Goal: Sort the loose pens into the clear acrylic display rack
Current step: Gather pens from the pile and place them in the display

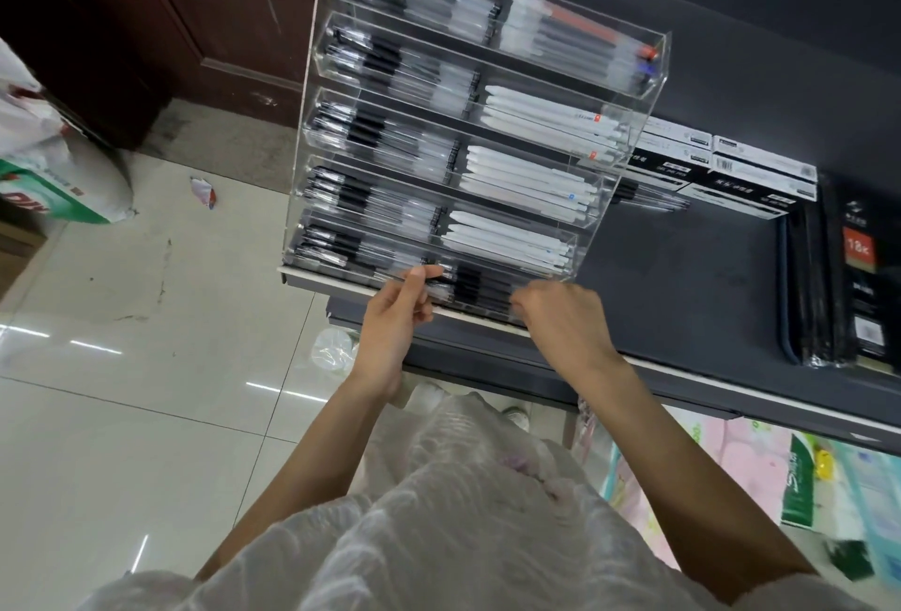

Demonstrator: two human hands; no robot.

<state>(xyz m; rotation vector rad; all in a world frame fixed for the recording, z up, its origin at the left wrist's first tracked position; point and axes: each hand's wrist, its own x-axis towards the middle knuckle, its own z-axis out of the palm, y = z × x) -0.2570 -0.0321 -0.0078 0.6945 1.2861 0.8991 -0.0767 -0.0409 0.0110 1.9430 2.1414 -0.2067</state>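
Observation:
The clear acrylic display rack [653,74] stands on the dark shelf, its several tiers filled with black-and-clear pens on the left and white pens on the right. My left hand [395,318] is at the lowest tier's front and pinches a black pen [436,273] between thumb and fingers. My right hand [560,313] reaches into the same bottom tier, its fingers curled down over a batch of black pens [475,286]; the fingertips are hidden. A few loose pens [648,201] lie on the shelf behind the rack's right side.
Black-and-white pen boxes [741,171] are stacked right of the rack, with dark wrapped notebooks [838,279] further right. The dark shelf [682,279] has a pale front edge. A sack [53,157] and paper scrap [204,191] lie on the tiled floor at left.

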